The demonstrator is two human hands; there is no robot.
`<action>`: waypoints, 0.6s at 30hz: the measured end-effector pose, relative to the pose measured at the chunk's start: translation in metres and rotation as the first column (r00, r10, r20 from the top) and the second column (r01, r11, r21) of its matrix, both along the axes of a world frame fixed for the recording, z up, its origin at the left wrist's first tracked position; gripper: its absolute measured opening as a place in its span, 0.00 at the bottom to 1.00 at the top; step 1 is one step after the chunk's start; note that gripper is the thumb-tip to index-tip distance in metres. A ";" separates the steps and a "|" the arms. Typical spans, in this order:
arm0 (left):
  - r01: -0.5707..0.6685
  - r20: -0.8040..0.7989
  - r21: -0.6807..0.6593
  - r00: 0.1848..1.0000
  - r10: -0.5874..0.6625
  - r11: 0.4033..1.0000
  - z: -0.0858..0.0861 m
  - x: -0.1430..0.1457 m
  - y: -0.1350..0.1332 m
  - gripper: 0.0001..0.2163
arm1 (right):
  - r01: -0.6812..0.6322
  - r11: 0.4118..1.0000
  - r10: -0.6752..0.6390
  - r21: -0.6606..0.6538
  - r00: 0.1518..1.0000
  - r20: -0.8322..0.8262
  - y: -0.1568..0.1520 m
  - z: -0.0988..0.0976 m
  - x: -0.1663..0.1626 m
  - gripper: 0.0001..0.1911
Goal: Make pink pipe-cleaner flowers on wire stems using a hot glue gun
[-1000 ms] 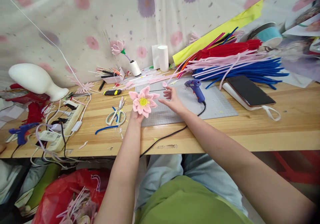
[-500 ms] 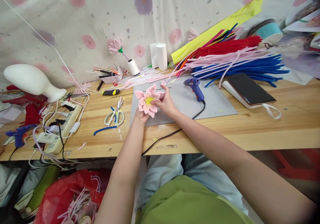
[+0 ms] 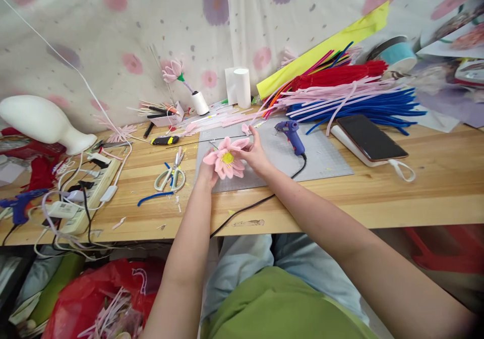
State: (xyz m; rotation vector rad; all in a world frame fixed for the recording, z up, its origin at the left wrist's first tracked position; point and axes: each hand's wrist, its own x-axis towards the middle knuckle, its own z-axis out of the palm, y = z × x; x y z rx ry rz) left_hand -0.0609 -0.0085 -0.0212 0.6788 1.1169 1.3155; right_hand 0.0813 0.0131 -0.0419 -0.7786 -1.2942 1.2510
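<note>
A pink pipe-cleaner flower (image 3: 227, 158) with a yellow centre is held up over the wooden table (image 3: 378, 198). My left hand (image 3: 206, 173) grips it from below and behind, mostly hidden by the petals. My right hand (image 3: 254, 152) is at the flower's right side, fingers pinched on a pink petal. Both hands hover above the grey cutting mat (image 3: 325, 158). A small loose pink petal piece (image 3: 245, 128) lies on the mat just beyond my right hand.
A blue glue gun (image 3: 289, 133) lies on the mat, its black cord running off the table edge. Scissors (image 3: 170, 173) lie left of the mat. A power strip (image 3: 85, 198) with cables sits far left. Bundled pipe cleaners (image 3: 351, 99) and a phone (image 3: 370, 138) are at right.
My right hand came in from the mat and closed on a petal at the flower's right side. The flower tilted a little as both hands drew together.
</note>
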 end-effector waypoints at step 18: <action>-0.073 -0.569 0.425 0.754 0.329 0.902 0.003 0.016 -0.012 0.30 | 0.005 1.000 -0.005 0.004 0.995 -0.100 0.007 -0.006 0.008 0.55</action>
